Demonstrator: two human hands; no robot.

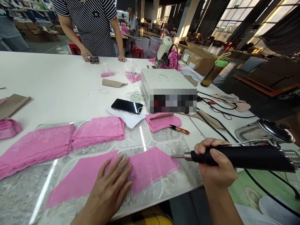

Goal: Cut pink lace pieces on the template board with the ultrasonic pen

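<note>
My right hand (217,165) is wrapped round a corded tool with a thick black handle (243,157) and a slim metal tip. That tip reaches the right corner of a pink fabric piece (152,168) lying flat on the clear-topped mat (178,178). My left hand (112,184) rests flat with fingers spread, pressing where this piece meets a second pink fabric piece (82,178) to its left. Behind them lie two stacks of pink lace pieces (39,147) (99,131). A smaller pink fabric stack (161,122) sits farther right, with orange-handled thread snips (181,129) at its edge.
Beyond the mat are a phone (126,106), elastic loops (136,97) and a white machine box (168,84). Black cables (215,123) run along the right, near a glass pot (264,129) and bottle (213,73). A person in stripes (91,28) stands across the table.
</note>
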